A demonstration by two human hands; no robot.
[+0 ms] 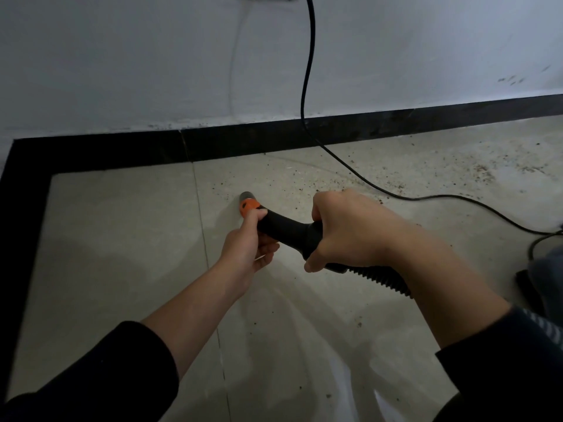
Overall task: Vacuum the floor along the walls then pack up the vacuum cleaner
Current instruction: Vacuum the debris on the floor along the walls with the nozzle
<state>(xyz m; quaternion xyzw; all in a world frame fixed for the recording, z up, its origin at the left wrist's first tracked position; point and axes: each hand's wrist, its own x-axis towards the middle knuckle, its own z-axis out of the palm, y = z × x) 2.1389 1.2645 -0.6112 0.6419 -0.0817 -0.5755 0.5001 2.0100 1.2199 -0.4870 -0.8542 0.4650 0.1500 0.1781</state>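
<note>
I hold the black vacuum handle [288,231] over the tiled floor, pointing toward the corner. Its tip carries an orange collar [248,205] and a grey end [246,195], with no nozzle seen on it. My left hand [253,243] grips the handle just behind the orange collar. My right hand [344,228] wraps around the rear of the handle, where the ribbed black hose [377,277] comes out and runs under my right forearm. Brown dirt specks [380,178] lie scattered on the floor along the wall to the right.
A black skirting board [274,140] runs along the white wall and turns the corner at left. The black power cord [307,71] hangs down the wall and trails right across the floor. A dark object [530,287] sits at the right edge.
</note>
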